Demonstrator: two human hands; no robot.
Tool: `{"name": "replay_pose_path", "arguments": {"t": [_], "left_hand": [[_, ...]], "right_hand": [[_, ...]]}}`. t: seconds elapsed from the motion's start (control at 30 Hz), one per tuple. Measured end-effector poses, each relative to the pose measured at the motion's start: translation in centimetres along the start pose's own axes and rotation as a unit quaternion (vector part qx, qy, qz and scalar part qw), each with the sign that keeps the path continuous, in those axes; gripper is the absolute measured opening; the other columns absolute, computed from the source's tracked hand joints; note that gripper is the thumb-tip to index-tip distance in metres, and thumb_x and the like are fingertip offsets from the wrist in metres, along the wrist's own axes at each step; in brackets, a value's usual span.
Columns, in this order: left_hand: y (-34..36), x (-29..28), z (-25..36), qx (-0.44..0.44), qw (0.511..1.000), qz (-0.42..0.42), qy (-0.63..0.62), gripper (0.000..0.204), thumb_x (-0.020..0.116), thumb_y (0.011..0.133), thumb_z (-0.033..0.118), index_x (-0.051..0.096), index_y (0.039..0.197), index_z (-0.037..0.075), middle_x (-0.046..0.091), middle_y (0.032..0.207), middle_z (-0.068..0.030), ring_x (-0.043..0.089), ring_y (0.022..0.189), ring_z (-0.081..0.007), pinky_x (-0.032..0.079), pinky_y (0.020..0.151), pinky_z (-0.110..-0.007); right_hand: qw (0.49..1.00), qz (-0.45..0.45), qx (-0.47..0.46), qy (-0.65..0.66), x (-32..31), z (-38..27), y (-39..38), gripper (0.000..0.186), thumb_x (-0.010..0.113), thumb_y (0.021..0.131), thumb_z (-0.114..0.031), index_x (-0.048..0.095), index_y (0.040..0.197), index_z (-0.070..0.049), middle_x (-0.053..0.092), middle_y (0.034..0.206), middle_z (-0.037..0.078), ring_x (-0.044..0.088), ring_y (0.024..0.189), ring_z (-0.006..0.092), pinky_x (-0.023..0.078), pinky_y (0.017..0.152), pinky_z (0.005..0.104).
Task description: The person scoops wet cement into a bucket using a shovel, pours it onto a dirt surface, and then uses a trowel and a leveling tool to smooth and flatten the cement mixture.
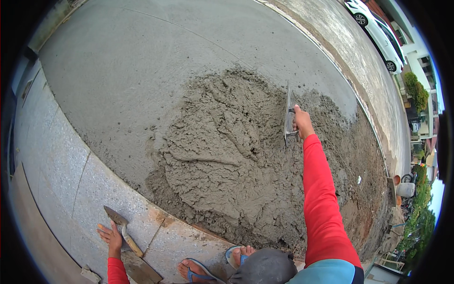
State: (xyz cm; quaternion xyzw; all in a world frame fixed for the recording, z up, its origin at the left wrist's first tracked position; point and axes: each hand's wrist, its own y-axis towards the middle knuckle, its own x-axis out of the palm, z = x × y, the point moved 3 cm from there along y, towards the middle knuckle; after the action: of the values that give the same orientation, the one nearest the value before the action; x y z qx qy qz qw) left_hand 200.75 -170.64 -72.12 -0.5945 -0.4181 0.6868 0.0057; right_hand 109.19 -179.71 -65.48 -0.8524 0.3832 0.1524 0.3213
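Observation:
My right hand [302,123] is closed round the handle of a finishing trowel [287,116], reaching out over a heap of wet concrete [227,137]. The trowel's long flat blade is tilted on edge at the right side of the heap. My left hand [111,237] rests with fingers spread on the speckled tiled ledge [101,189], holding nothing. Right beside it lies a pointed brick trowel [124,228] with a wooden handle. A flat brown board [140,269] is partly under that handle.
Smoothed grey concrete [123,61] spreads beyond the heap. Bare brown soil [369,189] borders it on the right. My feet in blue flip-flops [196,270] are on the ledge. A white car [378,38] stands across the road, and a pale bucket [405,190] at far right.

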Motion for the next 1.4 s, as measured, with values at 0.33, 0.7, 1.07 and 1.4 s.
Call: {"name": "replay_pose_path", "arguments": {"t": [0.33, 0.7, 1.07, 1.4], "left_hand": [[-1.5, -2.0, -0.4, -0.05, 0.998, 0.024, -0.038, 0.099, 0.028, 0.087, 0.072, -0.011, 0.146, 0.003, -0.023, 0.148, -0.0274, -0.018, 0.137, -0.0466, -0.004, 0.112, -0.052], [-1.8, -1.2, 1.9, -0.051, 0.997, 0.021, -0.052, 0.1, 0.026, 0.086, 0.073, -0.013, 0.146, 0.003, -0.023, 0.149, -0.0262, -0.018, 0.137, -0.0467, -0.005, 0.112, -0.052], [-1.8, -0.9, 0.2, -0.01, 1.0, 0.0, -0.011, 0.1, 0.026, 0.086, 0.074, -0.012, 0.146, 0.005, -0.023, 0.15, -0.0227, -0.017, 0.138, -0.0454, -0.002, 0.11, -0.057], [-3.0, -1.7, 3.1, -0.079, 0.995, 0.027, -0.047, 0.099, 0.028, 0.083, 0.077, -0.013, 0.148, 0.014, -0.023, 0.151, -0.0171, -0.016, 0.139, -0.0412, 0.006, 0.105, -0.067]], "right_hand": [[0.993, -0.108, 0.028, 0.027, 5.2, -5.4, -1.4, 0.043, 0.049, 0.093, -0.045, 0.043, 0.07, -0.009, 0.037, 0.055, -0.002, 0.037, 0.04, 0.0117, 0.031, 0.038, 0.0284], [0.988, -0.13, -0.059, -0.052, 13.4, -9.2, 1.9, 0.047, 0.053, 0.089, -0.037, 0.055, 0.071, 0.007, 0.046, 0.052, 0.009, 0.044, 0.039, 0.0189, 0.036, 0.037, 0.037], [0.969, -0.15, -0.16, -0.119, 10.9, -9.7, -6.5, 0.052, 0.052, 0.091, -0.043, 0.056, 0.073, 0.005, 0.048, 0.051, 0.007, 0.046, 0.037, 0.017, 0.037, 0.035, 0.0353], [0.914, -0.309, -0.125, -0.23, 19.0, -11.7, -9.2, 0.049, 0.055, 0.089, -0.04, 0.061, 0.09, 0.009, 0.053, 0.061, 0.01, 0.049, 0.046, 0.0203, 0.042, 0.047, 0.0374]]}}
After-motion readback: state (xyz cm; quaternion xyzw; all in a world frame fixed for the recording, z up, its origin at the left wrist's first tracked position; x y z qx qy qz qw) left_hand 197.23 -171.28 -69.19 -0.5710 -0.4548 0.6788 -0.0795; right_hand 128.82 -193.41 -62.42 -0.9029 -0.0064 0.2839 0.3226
